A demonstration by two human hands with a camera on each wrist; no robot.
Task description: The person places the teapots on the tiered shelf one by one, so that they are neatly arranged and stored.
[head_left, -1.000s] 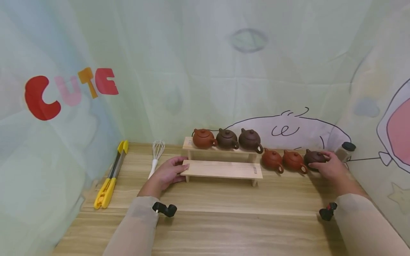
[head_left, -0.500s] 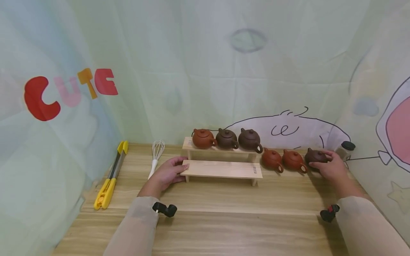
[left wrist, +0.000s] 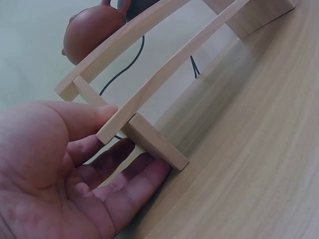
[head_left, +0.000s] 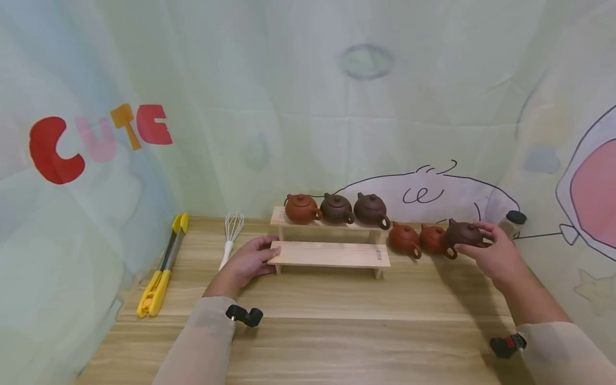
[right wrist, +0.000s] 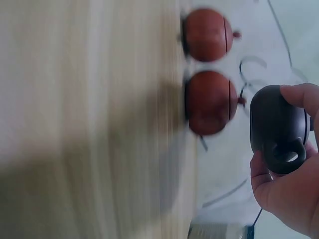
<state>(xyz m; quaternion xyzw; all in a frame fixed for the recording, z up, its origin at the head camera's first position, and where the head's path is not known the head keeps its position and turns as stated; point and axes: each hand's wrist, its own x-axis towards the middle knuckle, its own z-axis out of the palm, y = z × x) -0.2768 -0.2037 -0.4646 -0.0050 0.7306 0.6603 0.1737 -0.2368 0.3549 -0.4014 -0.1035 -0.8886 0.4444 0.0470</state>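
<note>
My right hand (head_left: pixel 497 251) grips a dark brown teapot (head_left: pixel 463 234) by its body, held above the table at the right. In the right wrist view that teapot (right wrist: pixel 277 127) is raised clear of the tabletop, its handle toward the palm. Beside it two reddish-brown teapots (head_left: pixel 403 238) stand on the table. My left hand (head_left: pixel 247 263) holds the left end of the low wooden shelf (head_left: pixel 332 253), thumb on top and fingers by the leg (left wrist: pixel 155 141). Along the higher wooden shelf (head_left: pixel 278 216) behind stand a reddish teapot (head_left: pixel 301 209) and two dark ones (head_left: pixel 370 209).
A white whisk (head_left: pixel 233 231) lies left of the shelves. Yellow-tipped tongs (head_left: pixel 163 267) lie farther left. A black-capped jar (head_left: pixel 514 220) stands behind the right hand. A printed cloth (head_left: pixel 231 133) hangs around the back and sides.
My right hand has lifted the dark brown teapot off the table and shifted it slightly left, partly in front of its neighbour. The left hand keeps its hold on the low shelf.
</note>
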